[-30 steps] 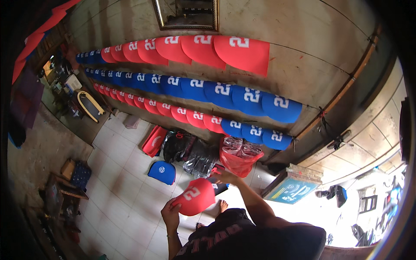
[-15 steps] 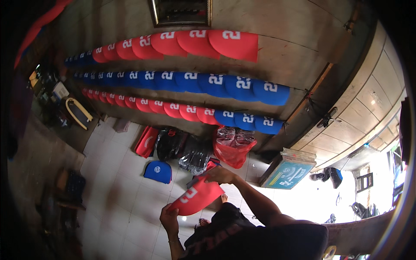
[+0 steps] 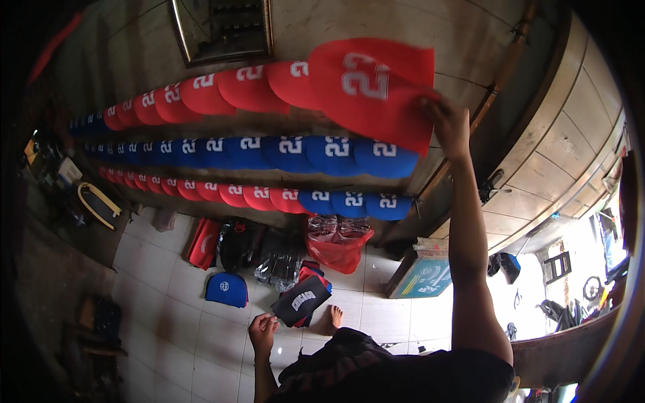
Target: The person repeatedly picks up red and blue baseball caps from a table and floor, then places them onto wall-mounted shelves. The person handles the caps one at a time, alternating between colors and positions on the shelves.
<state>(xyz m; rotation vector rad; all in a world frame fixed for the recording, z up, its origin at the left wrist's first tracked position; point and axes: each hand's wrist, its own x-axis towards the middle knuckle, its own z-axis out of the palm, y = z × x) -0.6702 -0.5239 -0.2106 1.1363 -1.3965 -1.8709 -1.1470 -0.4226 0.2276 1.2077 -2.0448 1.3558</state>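
Observation:
High at the right, my right hand (image 3: 449, 121) grips a red fabric panel (image 3: 396, 111) by its lower right edge. The panel is rounded on one side and carries a white number. It overlaps the right end of the top row of red panels (image 3: 245, 91); whether it is fixed to the line is hidden. Low down, my left hand (image 3: 262, 334) holds nothing, its fingers loosely bent and a little apart. Close to it, a black panel (image 3: 304, 299) with white lettering lies on top of red and blue pieces on the floor.
Below hang rows of blue panels (image 3: 232, 154) and red panels (image 3: 201, 190). Dark plastic-wrapped bundles (image 3: 279, 255), a red plastic bag (image 3: 338, 245) and a blue panel stack (image 3: 227, 289) sit on the tiles. A teal sign board (image 3: 422, 275) stands right; a framed mirror (image 3: 225, 27) hangs above.
My right hand has risen from in front of my body to the top row with the red panel. My left hand has let go of it and stayed low. The black panel has come into sight.

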